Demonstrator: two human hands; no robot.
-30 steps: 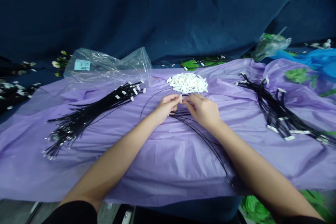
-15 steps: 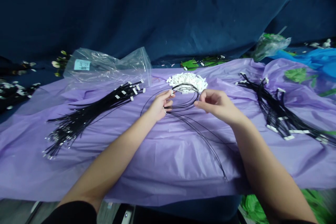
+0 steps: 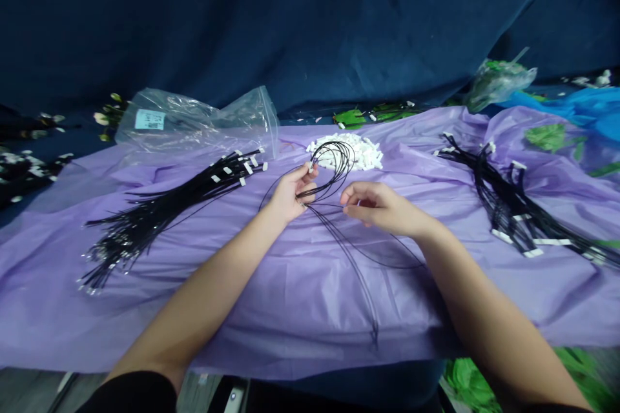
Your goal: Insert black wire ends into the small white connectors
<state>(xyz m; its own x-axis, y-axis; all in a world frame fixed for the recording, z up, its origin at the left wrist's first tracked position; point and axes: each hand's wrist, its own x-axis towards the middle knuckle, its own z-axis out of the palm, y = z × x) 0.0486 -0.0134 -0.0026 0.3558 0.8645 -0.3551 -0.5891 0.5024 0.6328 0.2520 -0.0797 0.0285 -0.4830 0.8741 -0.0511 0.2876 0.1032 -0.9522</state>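
Observation:
My left hand (image 3: pixel 292 195) is closed around a bunch of thin black cords (image 3: pixel 347 164), gathered into loops that rise from the fingers. A small white piece shows at its fingertips. Loose cord ends trail from below that hand toward the front of the table. To the right, my right hand (image 3: pixel 378 208) has its thumb and fingers pinched on one black cord strand that runs across from the left hand. Just behind the loops lies a heap of small white pieces (image 3: pixel 371 153), partly covered by the cords.
A purple sheet (image 3: pixel 300 310) covers the table. Black cords with white end pieces lie in a bundle (image 3: pixel 165 213) at left and another bundle (image 3: pixel 504 193) at right. Behind the left bundle is a clear plastic bag (image 3: pixel 208 122). Green leaves (image 3: pixel 547 137) lie at far right.
My right hand has moved left and slightly down, off the loops and onto a single strand. The loops have tightened and tilted upward; the trailing ends have swung left.

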